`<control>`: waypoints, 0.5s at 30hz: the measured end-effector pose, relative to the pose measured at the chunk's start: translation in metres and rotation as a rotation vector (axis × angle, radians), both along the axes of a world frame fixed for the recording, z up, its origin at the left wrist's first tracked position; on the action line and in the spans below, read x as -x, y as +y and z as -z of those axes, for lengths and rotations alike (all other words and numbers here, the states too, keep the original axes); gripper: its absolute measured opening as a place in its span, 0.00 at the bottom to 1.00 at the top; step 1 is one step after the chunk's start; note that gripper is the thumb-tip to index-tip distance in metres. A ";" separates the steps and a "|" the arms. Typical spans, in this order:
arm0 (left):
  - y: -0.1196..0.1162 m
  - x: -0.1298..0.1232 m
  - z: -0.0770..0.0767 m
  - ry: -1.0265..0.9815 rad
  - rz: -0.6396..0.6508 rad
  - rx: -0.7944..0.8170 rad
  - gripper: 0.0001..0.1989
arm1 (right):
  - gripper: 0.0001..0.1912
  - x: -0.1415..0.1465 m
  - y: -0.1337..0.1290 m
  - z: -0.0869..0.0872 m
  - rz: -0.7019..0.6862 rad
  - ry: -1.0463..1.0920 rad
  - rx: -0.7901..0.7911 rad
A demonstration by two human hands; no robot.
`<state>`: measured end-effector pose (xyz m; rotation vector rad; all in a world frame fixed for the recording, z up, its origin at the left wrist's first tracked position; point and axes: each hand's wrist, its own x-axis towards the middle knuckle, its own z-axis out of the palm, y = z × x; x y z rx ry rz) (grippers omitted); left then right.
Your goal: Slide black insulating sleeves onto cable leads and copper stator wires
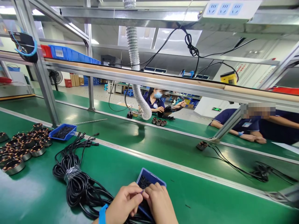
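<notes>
- Your left hand [123, 202] and right hand [158, 203] met at the bottom centre of the view, fingertips touching over a small blue tray [149, 179].
- Both hands were pinched together on something tiny between the fingertips; too small to tell what it was.
- The tray sat on the green mat [198, 199], just beyond your knuckles, tilted corner-on to you, with small dark parts inside. Your hands covered its near half.
- You wore a blue wristband [102, 214] on the left wrist.
- A cable bundle [74, 180], black and tied with a pale wrap at its middle, lay just left of your left hand; its loose ends with plugs fanned out toward the belt rail [163, 161].
- A second blue tray [62, 132] with dark parts sat farther left, near a frame post.
- Motor stators [23, 146] with copper windings were grouped at the far left edge, well apart from your hands.
- Across the belt, one stator with black leads [202, 145] lay alone, wires trailing right.
- A flexible silver duct [136, 74] hung down from above, ending near the far bench.
- A co-worker in a dark blue shirt [156, 104] sat opposite, handling black cables, with more stators beside their hands.
- Another person's arms [247, 135] rested on the bench at right.
- A white power strip [224, 9] was mounted overhead, top right.
</notes>
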<state>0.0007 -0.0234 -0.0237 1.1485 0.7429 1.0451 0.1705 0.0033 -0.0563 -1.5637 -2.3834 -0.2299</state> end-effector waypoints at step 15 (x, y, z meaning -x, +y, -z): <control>0.005 -0.003 0.006 0.044 -0.154 0.285 0.16 | 0.15 -0.016 -0.008 -0.019 0.019 0.953 0.249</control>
